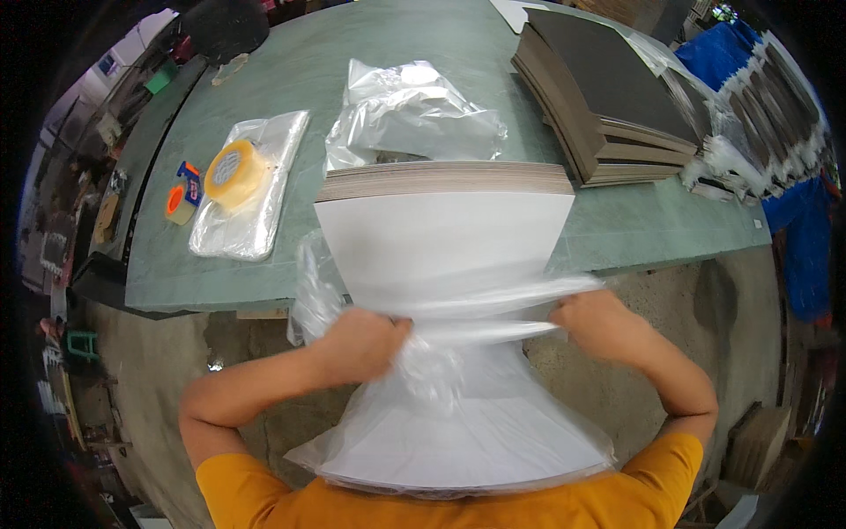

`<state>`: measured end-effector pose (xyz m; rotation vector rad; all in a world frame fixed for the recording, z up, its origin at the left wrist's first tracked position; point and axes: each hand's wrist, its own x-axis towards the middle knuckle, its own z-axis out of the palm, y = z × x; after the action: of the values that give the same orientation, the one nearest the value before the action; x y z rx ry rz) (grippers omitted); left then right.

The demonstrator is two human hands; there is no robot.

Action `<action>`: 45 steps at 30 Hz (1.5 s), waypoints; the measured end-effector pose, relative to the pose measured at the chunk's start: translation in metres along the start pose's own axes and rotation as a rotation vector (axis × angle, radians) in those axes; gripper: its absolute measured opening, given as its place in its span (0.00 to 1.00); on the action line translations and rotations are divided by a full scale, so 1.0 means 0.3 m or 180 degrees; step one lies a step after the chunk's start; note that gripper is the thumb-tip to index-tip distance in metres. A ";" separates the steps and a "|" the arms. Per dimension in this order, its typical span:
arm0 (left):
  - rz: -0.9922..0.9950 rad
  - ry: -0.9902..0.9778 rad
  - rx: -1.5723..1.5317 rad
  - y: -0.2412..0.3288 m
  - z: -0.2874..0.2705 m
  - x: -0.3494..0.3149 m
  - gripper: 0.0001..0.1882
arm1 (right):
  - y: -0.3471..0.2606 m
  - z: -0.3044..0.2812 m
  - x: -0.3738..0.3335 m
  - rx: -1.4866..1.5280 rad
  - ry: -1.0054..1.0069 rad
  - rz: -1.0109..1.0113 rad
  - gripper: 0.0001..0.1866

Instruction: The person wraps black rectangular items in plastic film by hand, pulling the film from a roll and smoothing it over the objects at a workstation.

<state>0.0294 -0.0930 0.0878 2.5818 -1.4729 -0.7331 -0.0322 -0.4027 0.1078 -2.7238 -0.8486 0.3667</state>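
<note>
In front of me a thick stack of white-faced boards (449, 231) reaches from the table edge toward my body. Its far end shows many brown-grey layers and stands out of a clear plastic bag (493, 309). The near part of the white boards lies inside the plastic, close against my orange shirt. My left hand (363, 344) is closed on the bunched plastic at the left side. At the right, my right hand (599, 322) grips the bag's edge, and the film is stretched taut between both fists. Both hands are slightly blurred.
The green table (643, 225) carries a crumpled clear plastic bag (414, 110) behind the stack. At left, a large tape roll (236, 174) rests on folded plastic bags (247, 234), beside a small tape dispenser (183, 196). Dark boards (608, 88) are piled at right, near wrapped bundles (767, 115).
</note>
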 end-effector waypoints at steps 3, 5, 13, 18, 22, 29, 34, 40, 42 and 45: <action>0.0322 -0.0394 0.0076 -0.052 0.024 -0.051 0.10 | -0.042 -0.145 -0.006 0.1080 0.1224 0.0879 0.14; 0.0826 0.1056 -0.0988 -0.029 -0.065 -0.126 0.14 | 0.033 -0.175 -0.035 0.0692 0.2543 0.1509 0.15; -0.1097 0.4098 0.0049 -0.252 -0.109 -0.080 0.26 | -0.054 -0.077 0.149 -0.0616 0.2933 0.0732 0.37; -0.1250 0.3345 0.0033 -0.120 -0.156 -0.103 0.32 | -0.038 -0.070 0.114 -0.0562 0.2836 0.0945 0.35; -0.0337 0.3768 -0.1342 -0.148 -0.123 -0.150 0.22 | -0.030 -0.061 0.020 0.0556 0.3055 0.0625 0.27; -0.0549 0.0261 -0.5458 -0.470 0.369 -0.172 0.14 | 0.227 0.310 -0.079 0.5793 0.0306 0.0500 0.17; -0.1441 0.0999 -0.5821 -0.222 0.499 -0.106 0.14 | 0.213 0.787 -0.095 0.7004 0.0014 0.1791 0.10; -0.2658 0.0500 -0.3318 -0.315 0.621 -0.034 0.17 | 0.301 0.869 -0.066 0.4693 0.0022 0.2681 0.04; -0.1825 0.0985 -0.1540 -0.358 0.589 -0.080 0.19 | 0.277 0.635 -0.026 0.4163 0.0141 0.2749 0.06; -0.1512 0.1201 -0.2436 -0.176 0.121 -0.179 0.22 | 0.172 0.593 -0.048 0.2631 0.0410 0.1738 0.08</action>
<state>0.0324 -0.0143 0.0595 2.2560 -0.3503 -0.6248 -0.0729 -0.4211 -0.0726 -2.0949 0.1157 0.4979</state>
